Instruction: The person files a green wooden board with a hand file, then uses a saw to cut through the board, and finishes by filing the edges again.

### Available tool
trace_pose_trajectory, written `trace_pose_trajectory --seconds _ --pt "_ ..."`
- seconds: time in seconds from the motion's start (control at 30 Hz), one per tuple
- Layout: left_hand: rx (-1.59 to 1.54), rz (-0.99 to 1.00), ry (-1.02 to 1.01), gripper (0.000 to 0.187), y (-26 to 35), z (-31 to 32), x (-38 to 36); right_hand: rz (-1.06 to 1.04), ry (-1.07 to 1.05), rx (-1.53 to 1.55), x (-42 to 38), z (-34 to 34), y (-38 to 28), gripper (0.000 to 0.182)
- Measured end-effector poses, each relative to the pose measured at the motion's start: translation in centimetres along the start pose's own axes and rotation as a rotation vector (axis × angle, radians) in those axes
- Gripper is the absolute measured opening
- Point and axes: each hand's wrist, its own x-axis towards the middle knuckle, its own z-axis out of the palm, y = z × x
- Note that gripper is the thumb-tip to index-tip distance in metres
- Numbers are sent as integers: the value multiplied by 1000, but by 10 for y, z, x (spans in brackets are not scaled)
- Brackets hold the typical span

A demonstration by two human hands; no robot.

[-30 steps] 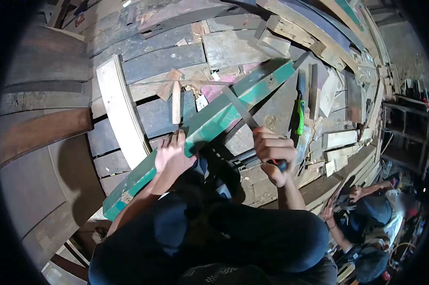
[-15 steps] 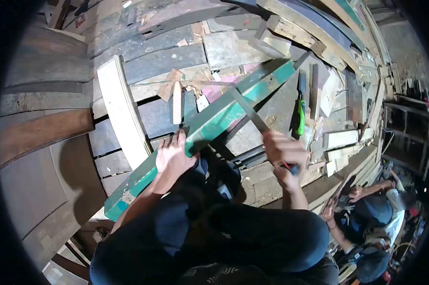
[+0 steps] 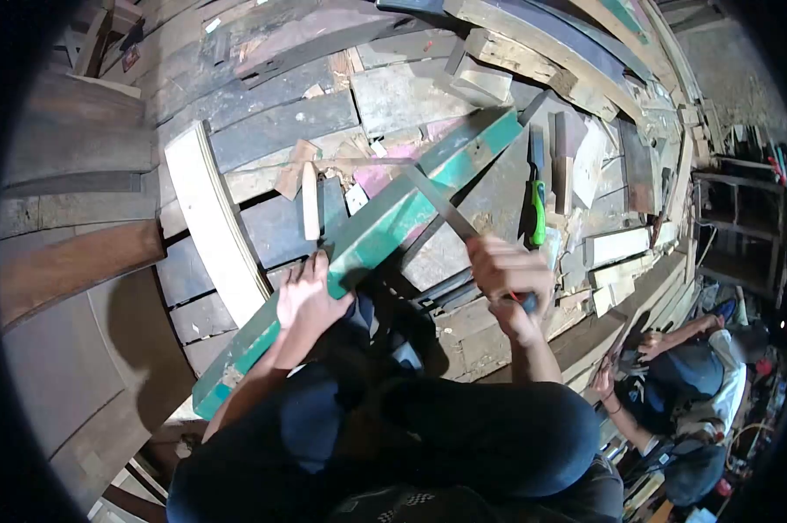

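A green-painted wooden beam [image 3: 380, 234] lies diagonally over the planks, beside my legs. My left hand [image 3: 306, 296] grips its near half, with the fingers over the top. My right hand [image 3: 511, 272] is closed around the handle of a saw, slightly blurred. The saw blade [image 3: 441, 202] runs up and left from that hand and crosses the beam near its far end; its teeth cannot be made out. Just beyond my left fingers lies a tool with a pale wooden handle [image 3: 310, 202]. A tool with a bright green handle [image 3: 537, 213] rests to the right of the beam.
A pale board [image 3: 210, 209] lies left of the beam. Dark planks [image 3: 284, 131] make up the floor. Wood offcuts [image 3: 616, 248] are scattered at right, and long beams [image 3: 541, 61] lie at the back. Another person [image 3: 690, 375] works at the lower right.
The whole view has shifted slightly. My right hand still holds the saw across the beam, with little visible change in its position against the wood. My left hand remains on the beam.
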Motion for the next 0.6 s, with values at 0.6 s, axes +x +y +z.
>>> trace_pose_trajectory --seconds 0.6 --pt "-61 -52 -116 80 -1 -3 4 9 29 -34 -22 -23 42 24"
